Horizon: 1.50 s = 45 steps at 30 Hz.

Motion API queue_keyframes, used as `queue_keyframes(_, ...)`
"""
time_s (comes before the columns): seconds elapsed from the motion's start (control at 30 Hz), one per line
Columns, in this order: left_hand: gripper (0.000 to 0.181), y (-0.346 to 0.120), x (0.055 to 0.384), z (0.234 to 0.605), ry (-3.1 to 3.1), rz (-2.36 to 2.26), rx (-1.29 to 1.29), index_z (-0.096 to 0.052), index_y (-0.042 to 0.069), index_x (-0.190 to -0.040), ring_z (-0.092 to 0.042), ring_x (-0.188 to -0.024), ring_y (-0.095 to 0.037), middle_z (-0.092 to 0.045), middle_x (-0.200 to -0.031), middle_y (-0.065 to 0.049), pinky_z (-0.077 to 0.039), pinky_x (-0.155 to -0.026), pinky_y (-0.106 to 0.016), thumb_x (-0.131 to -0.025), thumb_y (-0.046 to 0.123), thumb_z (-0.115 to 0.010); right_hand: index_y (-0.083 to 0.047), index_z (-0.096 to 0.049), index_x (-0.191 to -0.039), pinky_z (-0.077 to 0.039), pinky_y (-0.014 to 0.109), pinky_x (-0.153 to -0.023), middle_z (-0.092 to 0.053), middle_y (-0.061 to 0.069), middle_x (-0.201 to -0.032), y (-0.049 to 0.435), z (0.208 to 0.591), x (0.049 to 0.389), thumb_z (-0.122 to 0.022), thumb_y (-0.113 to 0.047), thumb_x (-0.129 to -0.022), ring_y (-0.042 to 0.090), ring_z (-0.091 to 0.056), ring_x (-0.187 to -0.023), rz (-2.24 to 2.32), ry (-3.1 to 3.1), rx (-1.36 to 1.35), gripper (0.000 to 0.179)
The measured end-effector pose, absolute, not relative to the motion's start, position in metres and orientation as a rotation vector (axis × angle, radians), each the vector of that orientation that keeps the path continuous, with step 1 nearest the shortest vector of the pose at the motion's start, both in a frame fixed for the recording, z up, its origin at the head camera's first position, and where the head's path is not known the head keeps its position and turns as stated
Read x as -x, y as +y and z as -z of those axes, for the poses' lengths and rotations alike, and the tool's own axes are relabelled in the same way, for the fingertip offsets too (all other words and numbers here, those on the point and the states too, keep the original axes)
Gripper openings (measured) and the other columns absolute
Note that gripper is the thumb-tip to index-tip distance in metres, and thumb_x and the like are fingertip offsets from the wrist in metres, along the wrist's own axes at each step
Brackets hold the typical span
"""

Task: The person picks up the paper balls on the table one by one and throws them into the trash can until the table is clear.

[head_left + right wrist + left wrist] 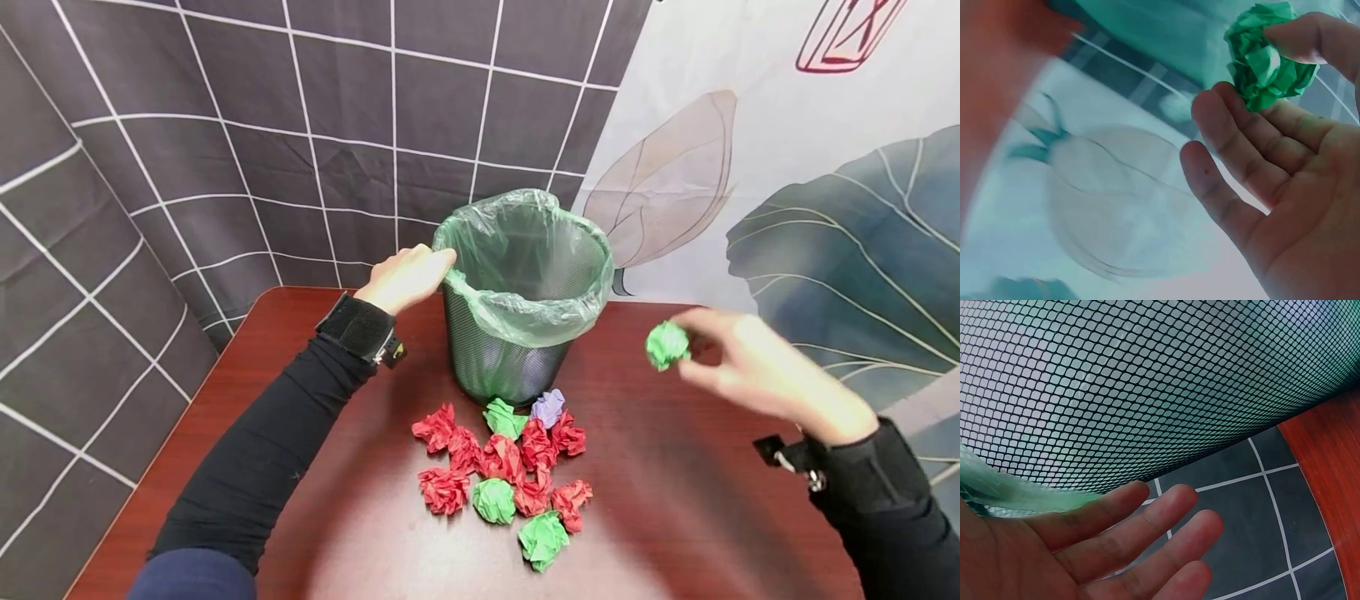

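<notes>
One crumpled green paper ball (667,345) is pinched in the right hand (753,367), above the reddish wooden desk (652,467), toward its far edge. Probably light and soft, it is best held by the sides; roundish, it shows no long axis or direction. The left hand (405,279) grips the round black mesh bin (480,358) by its rim.
</notes>
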<state>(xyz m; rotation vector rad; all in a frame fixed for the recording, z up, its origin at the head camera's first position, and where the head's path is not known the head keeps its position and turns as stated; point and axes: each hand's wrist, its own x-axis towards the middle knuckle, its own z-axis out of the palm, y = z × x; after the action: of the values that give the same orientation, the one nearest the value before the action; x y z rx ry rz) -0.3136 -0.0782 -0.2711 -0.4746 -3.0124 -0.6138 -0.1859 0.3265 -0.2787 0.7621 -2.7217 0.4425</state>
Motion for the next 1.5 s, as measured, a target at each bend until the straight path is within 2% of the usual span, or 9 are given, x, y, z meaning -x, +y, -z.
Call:
queue_keyframes(0.1,0.029,-0.078,0.314,0.271,-3.007,0.593,0.495,-0.053,0.017,-0.087,-0.062,-0.085,-0.030,-0.062,-0.088,-0.006,-0.049,-0.068,-0.053,-0.099,0.036,-0.035,-0.017,-0.070,-0.106,-0.041,0.010,-0.073,-0.066,-0.012,-0.088,0.324,0.250,0.199,-0.075,0.002,-0.071,0.003,-0.059,-0.075,-0.428,-2.637,-0.713,0.040)
queue_keyframes(0.23,0.029,-0.078,0.314,0.271,-3.002,0.578,0.504,-0.053,0.017,-0.088,-0.063,-0.085,-0.030,-0.063,-0.089,-0.006,-0.049,-0.068,-0.054,-0.099,0.036,-0.035,-0.015,-0.071,-0.107,-0.038,0.014,-0.072,-0.067,-0.007,-0.086,0.317,0.222,0.216,-0.075,-0.003,-0.075,-0.001,-0.054,-0.076,-0.385,-2.589,-0.675,0.035)
queue_keyframes(0.4,0.032,-0.078,0.314,0.271,-3.020,0.609,0.467,-0.054,0.016,-0.086,-0.063,-0.088,-0.030,-0.065,-0.091,-0.006,-0.050,-0.071,-0.056,-0.099,0.038,-0.035,-0.013,-0.070,-0.110,-0.038,0.015,-0.071,-0.069,-0.002,-0.088,0.304,0.202,0.237,-0.073,-0.005,-0.079,0.000,-0.055,-0.075,-0.355,-2.581,-0.702,0.032)
queue_keyframes(0.57,0.041,-0.078,0.313,0.268,-3.046,0.666,0.383,-0.056,0.014,-0.084,-0.063,-0.093,-0.029,-0.066,-0.098,-0.006,-0.050,-0.077,-0.057,-0.098,0.045,-0.033,-0.013,-0.068,-0.108,-0.041,0.018,-0.067,-0.066,-0.001,-0.084,0.286,0.191,0.258,-0.068,-0.005,-0.081,0.008,-0.057,-0.073,-0.333,-2.593,-0.761,0.028)
queue_keyframes(0.73,0.043,-0.078,0.312,0.267,-3.058,0.665,0.353,-0.057,0.013,-0.085,-0.064,-0.097,-0.029,-0.068,-0.104,-0.006,-0.050,-0.078,-0.058,-0.098,0.046,-0.033,-0.010,-0.067,-0.111,-0.044,0.029,-0.069,-0.066,0.003,-0.085,0.264,0.187,0.276,-0.064,-0.007,-0.083,0.015,-0.059,-0.078,-0.312,-2.665,-0.819,0.028)
queue_keyframes(0.93,0.040,-0.076,0.312,0.269,-3.047,0.649,0.376,-0.057,0.014,-0.088,-0.065,-0.099,-0.032,-0.069,-0.107,-0.007,-0.050,-0.078,-0.059,-0.098,0.045,-0.033,-0.007,-0.066,-0.110,-0.045,0.042,-0.082,-0.068,0.008,-0.100,0.243,0.187,0.290,-0.062,-0.007,-0.083,0.025,-0.062,-0.093,-0.282,-2.751,-0.891,0.027)
queue_keyframes(1.03,0.042,-0.075,0.313,0.269,-3.051,0.655,0.363,-0.059,0.014,-0.088,-0.065,-0.101,-0.032,-0.069,-0.110,-0.008,-0.050,-0.080,-0.059,-0.098,0.047,-0.033,-0.005,-0.065,-0.115,-0.047,0.047,-0.087,-0.069,0.011,-0.108,0.237,0.188,0.295,-0.062,-0.008,-0.083,0.030,-0.064,-0.099,-0.269,-2.790,-0.900,0.032)
queue_keyframes(1.3,0.046,-0.074,0.314,0.271,-3.057,0.669,0.327,-0.060,0.014,-0.087,-0.065,-0.100,-0.032,-0.069,-0.108,-0.007,-0.050,-0.080,-0.059,-0.098,0.050,-0.033,0.000,-0.059,-0.134,-0.047,0.051,-0.096,-0.066,0.019,-0.125,0.232,0.198,0.299,-0.065,-0.010,-0.086,0.033,-0.063,-0.111,-0.255,-2.815,-0.917,0.049)
queue_keyframes(1.5,0.044,-0.075,0.313,0.269,-3.055,0.655,0.317,-0.058,0.014,-0.085,-0.064,-0.096,-0.030,-0.068,-0.102,-0.006,-0.050,-0.077,-0.057,-0.097,0.049,-0.033,-0.002,-0.061,-0.132,-0.046,0.050,-0.095,-0.066,0.017,-0.123,0.238,0.206,0.286,-0.063,-0.010,-0.091,0.033,-0.060,-0.109,-0.274,-2.740,-0.942,0.042)
